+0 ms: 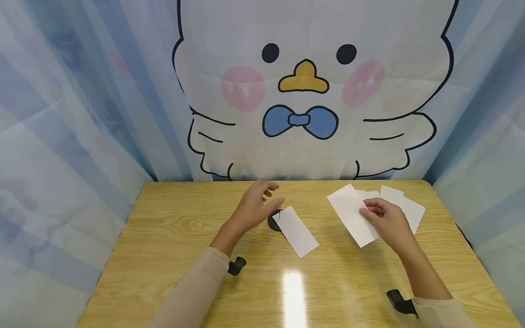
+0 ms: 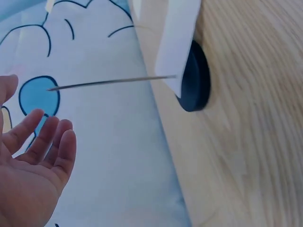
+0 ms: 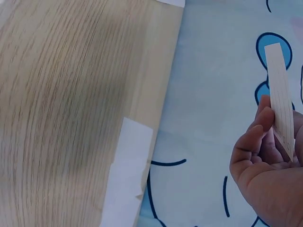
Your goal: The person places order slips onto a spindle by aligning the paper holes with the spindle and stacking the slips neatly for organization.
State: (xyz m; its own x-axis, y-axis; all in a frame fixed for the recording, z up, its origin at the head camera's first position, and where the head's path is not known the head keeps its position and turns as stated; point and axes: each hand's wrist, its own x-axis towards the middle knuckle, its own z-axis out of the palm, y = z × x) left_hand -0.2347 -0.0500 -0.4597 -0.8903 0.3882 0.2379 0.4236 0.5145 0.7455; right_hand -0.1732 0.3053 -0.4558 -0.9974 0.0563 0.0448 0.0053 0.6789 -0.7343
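Note:
A receipt spike stands on the table, its thin metal needle (image 2: 113, 82) rising from a round black base (image 1: 273, 224). One white paper slip (image 1: 298, 233) sits low on the needle, close over the base, and slants toward the front right. Beside the needle's tip is my left hand (image 1: 252, 209), its fingers loosely bent with nothing between them. My right hand (image 1: 389, 224) pinches another paper slip (image 1: 352, 213) between thumb and fingers, raised above the table. Faint printed lines and small marks show on that slip (image 3: 279, 90) in the right wrist view.
Several more white slips (image 1: 410, 209) lie at the back right of the wooden table (image 1: 164, 258), behind the right hand. A curtain (image 1: 298, 156) with a cartoon bird hangs along the table's back edge, and further curtains close off both sides.

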